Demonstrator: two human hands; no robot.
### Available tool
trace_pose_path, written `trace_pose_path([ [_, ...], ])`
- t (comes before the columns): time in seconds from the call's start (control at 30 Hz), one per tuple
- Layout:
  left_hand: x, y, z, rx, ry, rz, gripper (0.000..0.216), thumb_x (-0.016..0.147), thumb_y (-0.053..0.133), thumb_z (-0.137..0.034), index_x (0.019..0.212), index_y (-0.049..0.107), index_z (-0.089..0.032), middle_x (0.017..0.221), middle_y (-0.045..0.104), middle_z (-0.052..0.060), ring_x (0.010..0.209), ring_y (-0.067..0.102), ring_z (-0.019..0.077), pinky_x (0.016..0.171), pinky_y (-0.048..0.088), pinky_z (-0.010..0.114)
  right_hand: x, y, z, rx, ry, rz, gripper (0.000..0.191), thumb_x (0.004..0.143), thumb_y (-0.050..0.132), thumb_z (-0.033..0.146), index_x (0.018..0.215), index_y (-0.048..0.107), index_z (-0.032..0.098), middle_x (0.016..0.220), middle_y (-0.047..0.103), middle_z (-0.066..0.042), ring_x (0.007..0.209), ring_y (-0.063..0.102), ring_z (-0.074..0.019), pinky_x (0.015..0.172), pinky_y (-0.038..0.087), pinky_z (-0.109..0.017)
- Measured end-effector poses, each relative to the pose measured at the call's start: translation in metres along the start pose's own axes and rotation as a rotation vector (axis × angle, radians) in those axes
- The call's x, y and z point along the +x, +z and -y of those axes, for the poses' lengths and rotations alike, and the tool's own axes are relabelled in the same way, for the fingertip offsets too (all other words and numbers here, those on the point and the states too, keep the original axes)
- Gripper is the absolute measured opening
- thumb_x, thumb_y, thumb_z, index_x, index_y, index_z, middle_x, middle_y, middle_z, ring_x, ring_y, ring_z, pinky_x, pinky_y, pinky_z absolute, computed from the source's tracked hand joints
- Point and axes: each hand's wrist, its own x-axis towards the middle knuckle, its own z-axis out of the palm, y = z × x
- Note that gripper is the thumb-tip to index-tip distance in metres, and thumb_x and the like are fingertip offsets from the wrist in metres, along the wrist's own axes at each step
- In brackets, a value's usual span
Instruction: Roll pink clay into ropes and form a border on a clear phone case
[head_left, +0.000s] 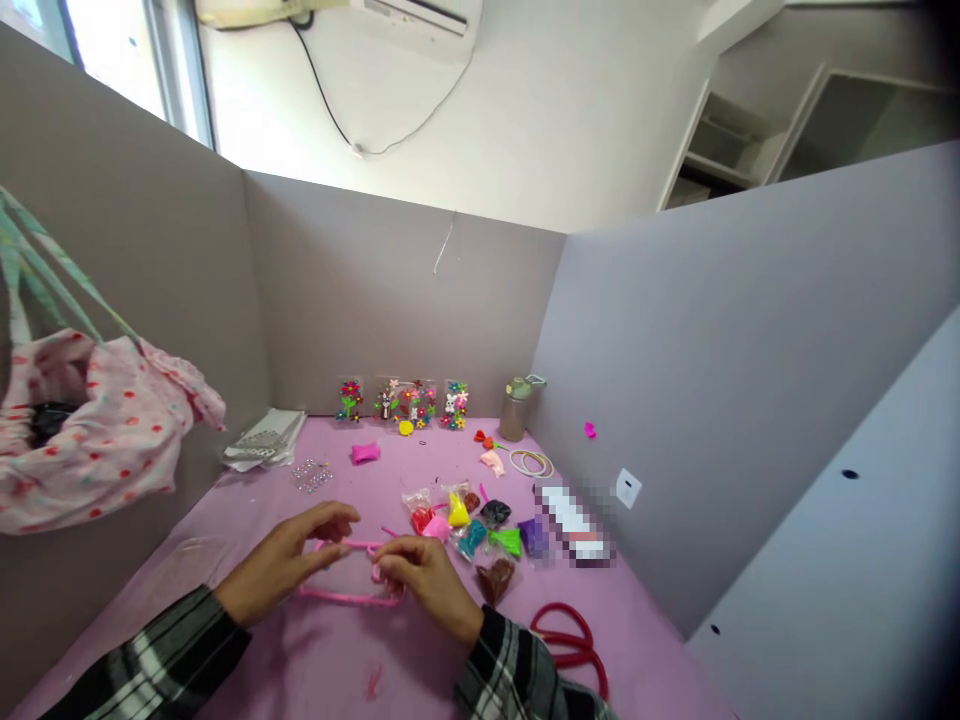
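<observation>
A thin pink frame [349, 599], roughly rectangular, is between my two hands low over the pink table. My left hand [296, 550] is at its left end, the thumb laid across the frame and the index finger raised apart from it; the lower fingers are partly hidden. With fingertips pinched together, my right hand [429, 578] grips a small pink piece [376, 571] at the frame's right side. This piece looks like soft clay, mostly covered by the fingers. A thin pink strip [390, 532] lies just beyond the right hand.
Bags of coloured clay [472, 538] lie beyond my right hand. Red-handled scissors [566, 640] are beside my right forearm. Decorated cards [418, 402] lean on the back partition, near a metal cup [514, 412]. Clear beads [312, 475] and a pink packet [365, 453] lie at back left.
</observation>
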Motion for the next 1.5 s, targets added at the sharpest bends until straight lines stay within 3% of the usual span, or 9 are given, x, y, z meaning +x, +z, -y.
trace_pose_path([
  [0.1,-0.005,0.023,-0.011,-0.045,0.025,0.124,0.035,0.08,0.07,-0.032,0.115,0.07,-0.028,0.097,0.074,0.001,0.09,0.07,0.0198,0.085,0.057,0.033,0.003,-0.005,-0.002,0.104,0.019,-0.02,0.059,0.062,0.09,0.057,0.099,0.067,0.017,0.065,0.067,0.003,0.055,0.058,-0.0124,0.059,0.046,-0.026],
  [0.23,-0.022,0.055,-0.006,-0.046,0.044,0.057,0.017,0.091,0.062,-0.039,0.097,0.071,-0.026,0.09,0.071,0.003,0.082,0.068,0.0193,0.078,0.056,0.031,0.002,0.0,-0.012,0.131,0.065,0.059,0.072,0.057,0.093,0.058,0.11,0.061,0.019,0.064,0.067,0.005,0.054,0.061,-0.0139,0.059,0.049,-0.027],
  [0.4,-0.036,0.052,0.003,-0.058,0.023,-0.013,0.032,0.096,0.054,-0.052,0.084,0.068,-0.026,0.084,0.071,0.002,0.079,0.067,0.0206,0.073,0.055,0.031,0.001,0.008,-0.016,0.059,0.078,0.183,0.063,0.077,0.076,0.064,0.118,0.061,0.018,0.075,0.07,0.0,0.059,0.065,-0.0158,0.06,0.051,-0.028],
  [0.5,-0.036,0.037,0.007,-0.11,-0.079,-0.139,0.036,0.093,0.055,-0.06,0.087,0.067,-0.026,0.081,0.069,0.001,0.078,0.067,0.021,0.072,0.054,0.029,0.003,-0.01,-0.005,-0.328,-0.066,-0.033,0.029,0.099,0.052,0.04,0.112,0.066,0.017,0.08,0.071,-0.003,0.061,0.063,-0.0149,0.06,0.05,-0.028],
  [0.6,-0.028,0.03,0.014,-0.249,-0.225,-0.314,0.045,0.085,0.06,-0.069,0.091,0.065,-0.024,0.078,0.067,0.0,0.078,0.067,0.0209,0.075,0.055,0.029,0.004,-0.041,0.006,-0.859,-0.281,-0.327,0.03,0.096,0.045,0.01,0.108,0.071,0.018,0.096,0.072,-0.009,0.088,0.065,-0.0202,0.082,0.051,-0.035],
  [0.77,-0.018,0.049,0.019,-0.602,-0.361,-0.471,0.057,0.073,0.073,-0.07,0.104,0.062,-0.022,0.094,0.069,0.002,0.093,0.072,0.0241,0.09,0.056,0.034,0.009,-0.072,-0.002,-1.431,-0.35,-0.143,0.034,0.092,0.054,0.003,0.116,0.07,0.023,0.121,0.069,-0.01,0.113,0.059,-0.0242,0.097,0.048,-0.039],
  [0.93,-0.03,0.072,0.011,-0.647,-0.351,-0.504,0.053,0.074,0.076,-0.065,0.104,0.063,-0.022,0.098,0.069,0.003,0.098,0.071,0.0246,0.094,0.054,0.035,0.012,-0.067,-0.013,-1.5,-0.324,-0.083,0.029,0.094,0.056,0.005,0.114,0.068,0.022,0.122,0.069,-0.01,0.124,0.054,-0.0272,0.105,0.043,-0.043],
  [1.17,-0.053,0.062,-0.001,-0.572,-0.366,-0.651,0.05,0.073,0.078,-0.063,0.1,0.064,-0.022,0.1,0.068,0.003,0.102,0.069,0.026,0.098,0.051,0.037,-0.008,-0.07,0.008,-1.456,-0.343,-0.217,0.034,0.091,0.042,-0.004,0.108,0.064,0.016,0.107,0.066,-0.015,0.105,0.057,-0.0296,0.103,0.041,-0.053],
  [1.5,-0.058,0.068,-0.028,-0.409,-0.266,-0.461,0.038,0.08,0.074,-0.057,0.097,0.072,-0.023,0.099,0.073,0.004,0.099,0.068,0.0233,0.089,0.056,0.031,-0.015,-0.027,0.004,-1.067,-0.5,0.016,0.045,0.086,0.078,0.02,0.127,0.06,0.02,0.119,0.072,-0.009,0.108,0.069,-0.022,0.094,0.055,-0.034],
])
